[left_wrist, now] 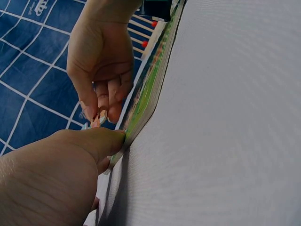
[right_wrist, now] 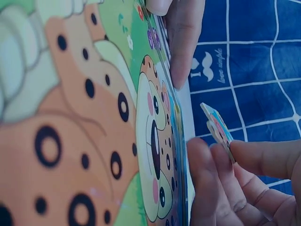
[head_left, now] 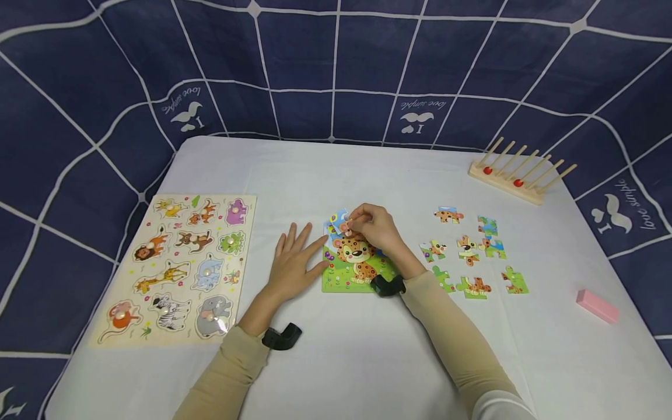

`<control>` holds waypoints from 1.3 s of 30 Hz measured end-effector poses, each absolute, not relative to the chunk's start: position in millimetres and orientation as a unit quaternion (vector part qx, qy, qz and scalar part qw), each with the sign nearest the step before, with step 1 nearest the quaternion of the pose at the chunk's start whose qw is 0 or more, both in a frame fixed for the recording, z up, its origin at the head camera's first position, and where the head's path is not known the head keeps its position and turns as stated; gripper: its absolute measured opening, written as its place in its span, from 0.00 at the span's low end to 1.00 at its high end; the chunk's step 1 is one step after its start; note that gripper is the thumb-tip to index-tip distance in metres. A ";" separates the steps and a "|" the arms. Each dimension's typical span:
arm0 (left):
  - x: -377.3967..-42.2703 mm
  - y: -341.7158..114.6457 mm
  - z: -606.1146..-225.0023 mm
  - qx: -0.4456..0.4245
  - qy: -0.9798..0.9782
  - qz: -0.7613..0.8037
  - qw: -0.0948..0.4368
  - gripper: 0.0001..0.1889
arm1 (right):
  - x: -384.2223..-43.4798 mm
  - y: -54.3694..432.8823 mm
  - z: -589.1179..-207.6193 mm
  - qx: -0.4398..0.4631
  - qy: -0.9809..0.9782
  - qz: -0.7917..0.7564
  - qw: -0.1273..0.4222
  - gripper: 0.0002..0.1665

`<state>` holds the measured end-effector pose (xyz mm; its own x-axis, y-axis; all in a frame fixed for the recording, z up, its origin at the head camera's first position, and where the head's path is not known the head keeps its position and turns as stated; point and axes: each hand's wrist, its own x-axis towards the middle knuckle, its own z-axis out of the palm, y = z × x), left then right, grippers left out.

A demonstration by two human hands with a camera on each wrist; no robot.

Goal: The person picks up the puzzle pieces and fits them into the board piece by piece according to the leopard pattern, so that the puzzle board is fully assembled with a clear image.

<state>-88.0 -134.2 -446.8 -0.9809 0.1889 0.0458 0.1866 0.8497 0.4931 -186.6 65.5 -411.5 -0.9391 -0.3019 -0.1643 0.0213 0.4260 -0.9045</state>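
A leopard puzzle board (head_left: 336, 274) lies at the middle of the table, its picture showing a spotted cub on grass. Between thumb and fingers my right hand (head_left: 375, 227) pinches a jigsaw piece (right_wrist: 218, 125), held above the board's upper left corner; in the head view the piece looks blue with a bit of spotted ear. My left hand (head_left: 296, 262) has its fingers spread, and its thumb and index fingertip touch the board's left edge. From the left wrist view, the left thumb (left_wrist: 106, 141) presses against the board's side.
Several loose jigsaw pieces (head_left: 475, 287) are scattered right of the board. An animal knob puzzle (head_left: 210, 248) covers the table's left side. A wooden peg rack (head_left: 506, 184) with two red beads stands at the back right, and a pink block (head_left: 597, 306) lies near the right edge.
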 end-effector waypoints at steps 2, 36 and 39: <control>-87.7 -134.3 -446.2 0.097 0.961 0.258 0.006 0.29 | -186.6 65.5 -411.7 -0.084 0.832 -0.527 0.153 0.05; -88.2 -136.0 -447.9 0.104 0.962 0.251 0.002 0.30 | -185.3 70.2 -406.6 -0.056 0.803 -0.570 0.165 0.06; -87.7 -136.0 -447.7 0.105 0.962 0.253 -0.001 0.30 | -182.3 70.2 -405.3 -0.061 0.803 -0.569 0.165 0.06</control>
<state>-87.7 -136.0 -447.7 -0.9779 0.2017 0.0550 0.2027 0.8499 0.4865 -182.3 70.2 -405.3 -0.9381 -0.2855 -0.1958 0.0904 0.3441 -0.9346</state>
